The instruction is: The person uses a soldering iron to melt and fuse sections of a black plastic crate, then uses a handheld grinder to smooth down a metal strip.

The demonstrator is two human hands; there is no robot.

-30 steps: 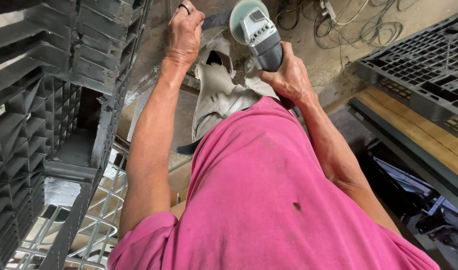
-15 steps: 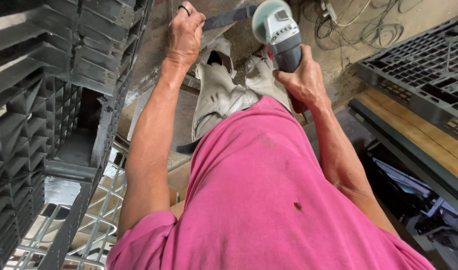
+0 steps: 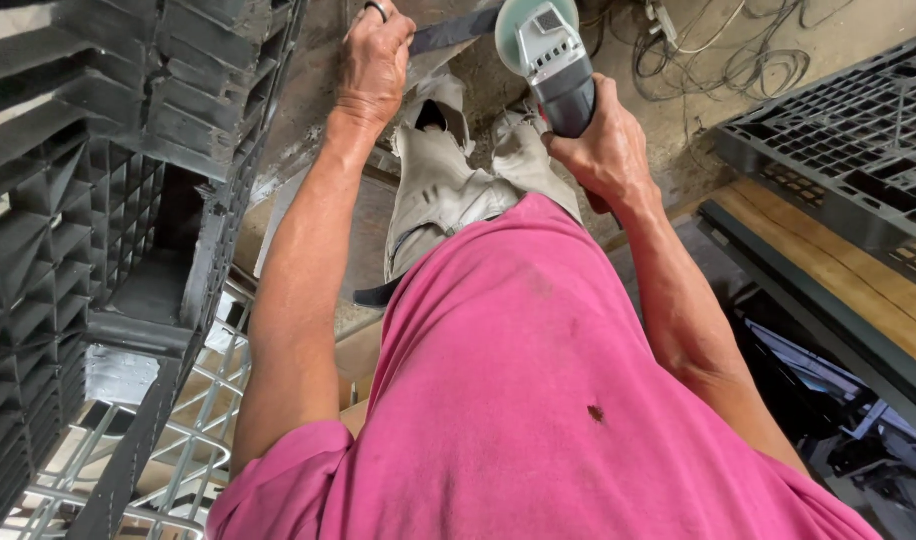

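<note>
My right hand [image 3: 603, 145] grips the dark handle of an angle grinder [image 3: 546, 55] with a grey-green head, held out in front of me at the top of the view. My left hand [image 3: 376, 62], with a ring on one finger, holds one end of a flat dark metal strip [image 3: 453, 30] that runs to the grinder's disc. The disc's edge meets the strip near the top edge of the view. Below the hands I see my pink shirt [image 3: 518, 400] and light trousers [image 3: 448, 190].
Stacked dark plastic pallets [image 3: 98, 150] rise close on the left. Another dark pallet [image 3: 838, 150] lies at the right over wooden boards [image 3: 828, 270]. Loose cables [image 3: 718, 50] trail on the concrete floor beyond. A light metal grid [image 3: 188, 440] sits at lower left.
The grinder and my right hand have shifted rightward and slightly up along the strip. My left hand has kept its hold on the strip's end.
</note>
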